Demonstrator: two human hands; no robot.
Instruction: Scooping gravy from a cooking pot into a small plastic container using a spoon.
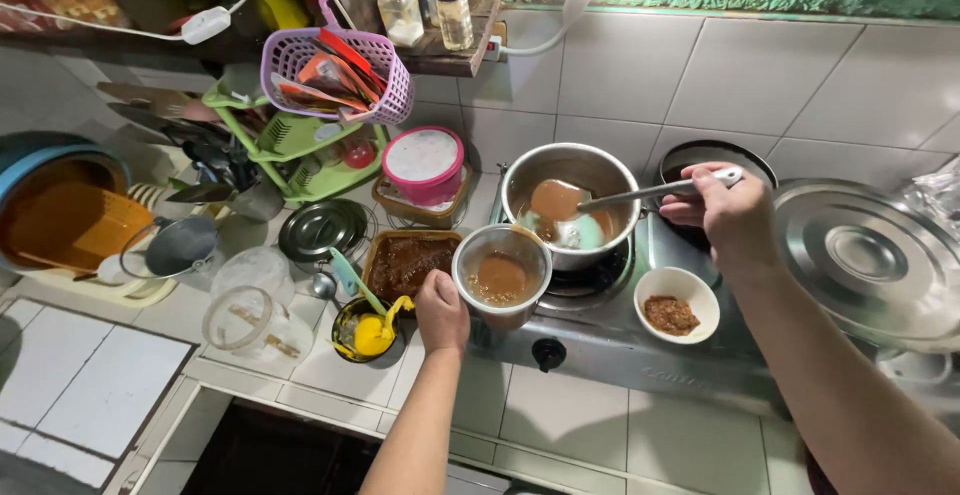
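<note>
Left hand (441,310) wrapped round clear plastic cup (501,277) of brown sauce, thin-walled, squashy, best gripped low; right hand (728,207) pinching ladle handle (655,191) over steel pot (570,200); ladle rigid, drippy.

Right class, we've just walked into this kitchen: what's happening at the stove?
A person's right hand holds a ladle of brown sauce above a steel pot on the gas stove. The left hand holds a clear plastic cup, partly filled with the sauce, against the pot's edge.
</note>
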